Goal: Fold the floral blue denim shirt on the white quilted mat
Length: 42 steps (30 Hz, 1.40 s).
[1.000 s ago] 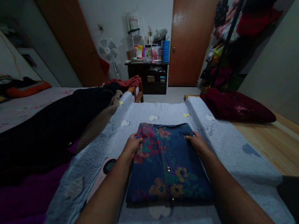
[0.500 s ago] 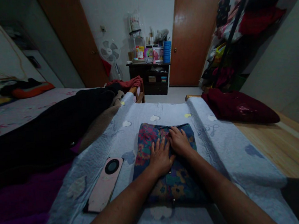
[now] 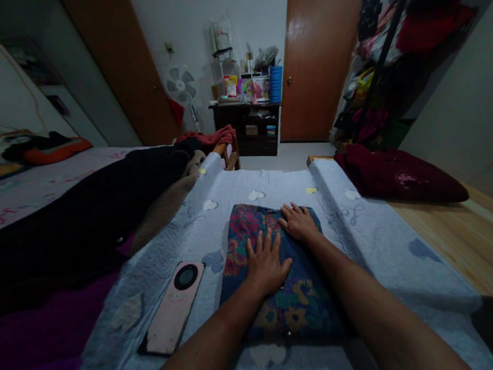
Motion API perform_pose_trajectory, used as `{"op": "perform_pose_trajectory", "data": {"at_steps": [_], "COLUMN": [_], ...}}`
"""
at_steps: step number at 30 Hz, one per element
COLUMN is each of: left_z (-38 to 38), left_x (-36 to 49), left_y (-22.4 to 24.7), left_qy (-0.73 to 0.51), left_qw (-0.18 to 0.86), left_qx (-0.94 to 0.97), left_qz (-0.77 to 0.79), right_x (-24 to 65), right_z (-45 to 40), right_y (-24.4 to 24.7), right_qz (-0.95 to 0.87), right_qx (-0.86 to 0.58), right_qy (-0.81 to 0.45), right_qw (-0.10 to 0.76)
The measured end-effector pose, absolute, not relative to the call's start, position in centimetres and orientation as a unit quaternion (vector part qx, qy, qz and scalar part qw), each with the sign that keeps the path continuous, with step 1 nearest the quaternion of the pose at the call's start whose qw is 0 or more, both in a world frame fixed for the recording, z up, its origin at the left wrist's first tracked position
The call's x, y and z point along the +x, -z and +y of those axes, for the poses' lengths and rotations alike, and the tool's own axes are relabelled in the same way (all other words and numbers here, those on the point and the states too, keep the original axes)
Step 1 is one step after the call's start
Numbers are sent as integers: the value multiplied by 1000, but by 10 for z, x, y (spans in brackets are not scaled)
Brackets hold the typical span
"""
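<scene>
A folded floral garment (image 3: 297,301), dark blue with red and yellow flowers, lies as a flat rectangle on the pale blue bed sheet (image 3: 267,180). My left hand (image 3: 266,264) rests palm down near its middle, fingers spread. Towards the far right corner of the cloth, my right hand (image 3: 298,222) also lies flat with its fingers stretched out. Small metal fastenings show along the garment's centre line. A pink phone (image 3: 175,309) with a round dark camera ring lies face down to the left of the garment.
Dark clothing (image 3: 80,211) and a purple blanket (image 3: 51,323) cover the left side. A maroon garment (image 3: 401,177) sits on the wooden boards (image 3: 444,231) at right. Farther off stand a fan (image 3: 182,87), a dark cabinet (image 3: 224,129) and hanging clothes (image 3: 422,25).
My right hand has slid slightly up and to the right, apart from the left hand. The left hand's thumb has spread outwards; the garment stays in place.
</scene>
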<state>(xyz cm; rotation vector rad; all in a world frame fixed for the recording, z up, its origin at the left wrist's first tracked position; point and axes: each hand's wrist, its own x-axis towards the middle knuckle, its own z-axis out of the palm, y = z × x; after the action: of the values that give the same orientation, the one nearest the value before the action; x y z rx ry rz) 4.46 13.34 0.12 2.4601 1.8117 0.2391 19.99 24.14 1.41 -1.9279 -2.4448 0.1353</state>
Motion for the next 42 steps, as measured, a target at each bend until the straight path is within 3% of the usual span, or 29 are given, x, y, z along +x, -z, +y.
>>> {"op": "perform_pose_trajectory", "data": {"at_steps": [7, 14, 19, 30, 42], "left_z": [139, 196, 215, 210, 205], "left_x": [42, 39, 42, 45, 45], "left_y": [-14, -28, -11, -2, -11], "left_qy": [-63, -101, -123, -132, -106], "left_qw": [69, 45, 19, -2, 30], "left_qx": [805, 806, 795, 774, 757], "left_qz": [586, 581, 594, 619, 644], "right_x": [193, 171, 164, 183, 210], "right_z": [257, 231, 211, 220, 255], "right_y": [-16, -22, -11, -7, -14], "right_qz": [-741, -699, -711, -723, -685], "right_qx": [-668, -706, -690, -682, -721], "right_qy": [-68, -35, -19, -12, -94], "right_qw": [1, 111, 134, 110, 50]}}
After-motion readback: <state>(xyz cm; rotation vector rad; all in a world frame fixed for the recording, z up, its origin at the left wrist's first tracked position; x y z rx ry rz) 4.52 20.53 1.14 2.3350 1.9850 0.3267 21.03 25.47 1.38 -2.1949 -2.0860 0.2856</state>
